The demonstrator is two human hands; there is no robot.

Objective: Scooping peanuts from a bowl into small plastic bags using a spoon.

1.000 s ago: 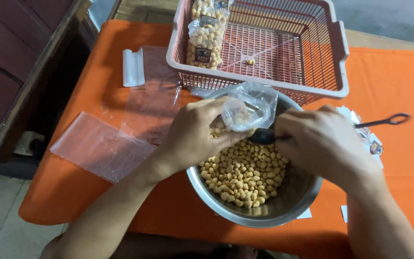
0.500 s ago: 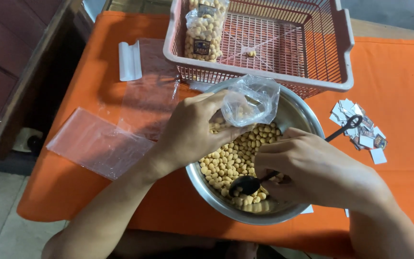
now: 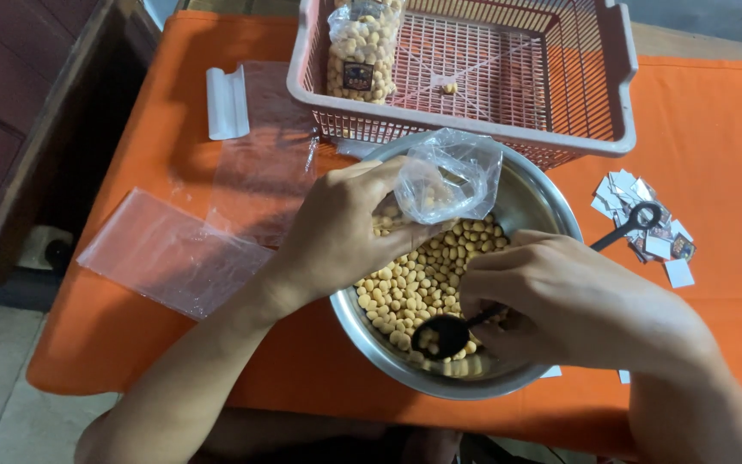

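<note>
Orange cloth covers the worktop, and at its near middle I see a steel bowl holding a heap of pale yellow coated nuts. My left hand is clenched on a small clear plastic bag, pinching its lower edge so the bag stands above the far left part of the bowl with a few nuts visible inside; the bag sits just right of and above that grip. My right hand is closed around the handle of a black spoon, whose scoop lies left of and below the fingers, down among the nuts at the near side of the bowl, while the looped handle end pokes out to the far right past the rim.

Beyond the bowl stands a pink slatted basket, touching or just behind the bowl's far rim. A filled, sealed nut packet with a small dark square label lies in its left far corner. Flat clear bags lie on the cloth to the left, with a white folded strip farther back. Small square paper labels, white and dark, lie scattered right of the bowl.
</note>
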